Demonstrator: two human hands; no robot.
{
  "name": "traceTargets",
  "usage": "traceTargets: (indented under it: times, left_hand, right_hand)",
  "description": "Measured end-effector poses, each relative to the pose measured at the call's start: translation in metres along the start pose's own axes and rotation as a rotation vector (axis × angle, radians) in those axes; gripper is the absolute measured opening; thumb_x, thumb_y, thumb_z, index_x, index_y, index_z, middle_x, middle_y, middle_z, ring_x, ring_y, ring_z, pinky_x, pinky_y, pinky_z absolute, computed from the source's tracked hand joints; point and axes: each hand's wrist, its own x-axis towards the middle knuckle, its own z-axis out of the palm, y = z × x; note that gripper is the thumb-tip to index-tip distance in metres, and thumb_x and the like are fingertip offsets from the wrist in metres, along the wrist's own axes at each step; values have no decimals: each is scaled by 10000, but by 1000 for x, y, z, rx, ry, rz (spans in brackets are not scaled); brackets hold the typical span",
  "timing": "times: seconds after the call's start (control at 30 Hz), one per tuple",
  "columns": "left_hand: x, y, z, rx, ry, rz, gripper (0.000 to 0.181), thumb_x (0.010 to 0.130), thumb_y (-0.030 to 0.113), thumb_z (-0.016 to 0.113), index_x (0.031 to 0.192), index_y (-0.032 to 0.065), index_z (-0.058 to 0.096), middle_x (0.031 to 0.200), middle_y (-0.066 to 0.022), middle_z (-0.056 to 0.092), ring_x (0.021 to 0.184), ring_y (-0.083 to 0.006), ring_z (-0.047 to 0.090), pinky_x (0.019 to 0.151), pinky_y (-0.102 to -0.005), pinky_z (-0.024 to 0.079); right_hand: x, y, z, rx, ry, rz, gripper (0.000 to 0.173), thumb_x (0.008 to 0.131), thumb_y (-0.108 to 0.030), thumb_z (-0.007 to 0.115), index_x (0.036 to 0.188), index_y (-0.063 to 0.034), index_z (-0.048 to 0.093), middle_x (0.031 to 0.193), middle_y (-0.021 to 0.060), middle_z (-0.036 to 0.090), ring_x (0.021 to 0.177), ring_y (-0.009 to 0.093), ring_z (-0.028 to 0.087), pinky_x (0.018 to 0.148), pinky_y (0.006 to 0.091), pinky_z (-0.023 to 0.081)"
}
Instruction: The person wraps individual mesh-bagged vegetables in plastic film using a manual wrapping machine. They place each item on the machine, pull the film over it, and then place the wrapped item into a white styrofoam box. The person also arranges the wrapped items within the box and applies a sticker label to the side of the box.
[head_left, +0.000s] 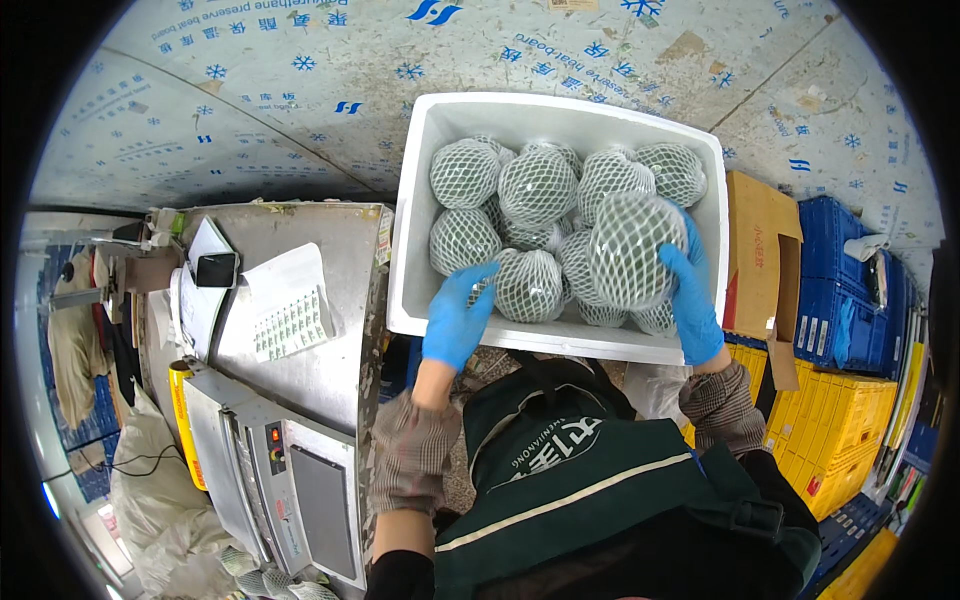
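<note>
A white foam box (555, 350) stands before me, holding several round green fruits in white foam nets, such as the net-wrapped fruit (529, 285) at its near side. My right hand (691, 289), in a blue glove, grips a larger-looking net-wrapped fruit (636, 251) above the others at the box's right side. My left hand (459, 315), gloved the same way, is at the near left edge of the box, fingers spread beside the fruit there; whether its fingertips touch one cannot be told.
Left is a metal table (330, 225) with a sheet of green stickers (292, 326), a phone (216, 270) and a wrapping machine (277, 480). To the right stand a cardboard box (761, 255), blue crates (836, 285) and yellow crates (832, 420). A printed panel wall rises behind.
</note>
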Motion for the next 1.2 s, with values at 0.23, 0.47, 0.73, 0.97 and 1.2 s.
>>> traceTargets:
  times: [0.23, 0.47, 0.73, 0.97, 1.2]
  left_hand:
    - [145, 13, 85, 835, -57, 234, 941, 650, 358, 818, 1438, 155, 345, 1463, -198, 307, 1298, -469, 348, 1056, -506, 349]
    - [209, 18, 79, 942, -473, 117, 1085, 542, 510, 849, 1443, 193, 333, 1360, -153, 418, 1190, -418, 482, 989, -571, 388]
    - [176, 13, 54, 757, -402, 53, 1036, 537, 546, 830, 1383, 122, 408, 1227, -186, 491, 1005, -335, 604, 851, -434, 497]
    - [157, 13, 49, 805, -392, -30, 1108, 608, 566, 792, 1441, 59, 265, 1302, -274, 416, 876, -344, 655, 769, -394, 541]
    - [147, 24, 39, 735, -426, -89, 930, 678, 462, 774, 1425, 125, 335, 1408, -269, 348, 1071, -352, 591, 892, -431, 489]
  right_hand:
    - [23, -14, 11, 72, 124, -84, 537, 878, -201, 606, 1358, -26, 443, 1285, 109, 559, 1149, 203, 560, 985, 323, 451]
    - [55, -22, 11, 92, 130, -77, 577, 852, -182, 648, 1359, -12, 431, 1272, 109, 558, 1130, 183, 563, 961, 310, 464]
    - [176, -12, 90, -423, -28, -463, 970, 634, -326, 855, 1403, -21, 350, 1342, 195, 468, 1191, 309, 523, 983, 366, 475]
    - [221, 24, 123, -967, -547, -298, 1020, 642, -409, 830, 1470, -146, 295, 1411, 207, 408, 1302, 349, 409, 1087, 450, 352]
    - [218, 13, 142, -1289, -681, -393, 1009, 661, -494, 779, 1456, -97, 302, 1285, 242, 529, 1162, 390, 544, 1014, 436, 426]
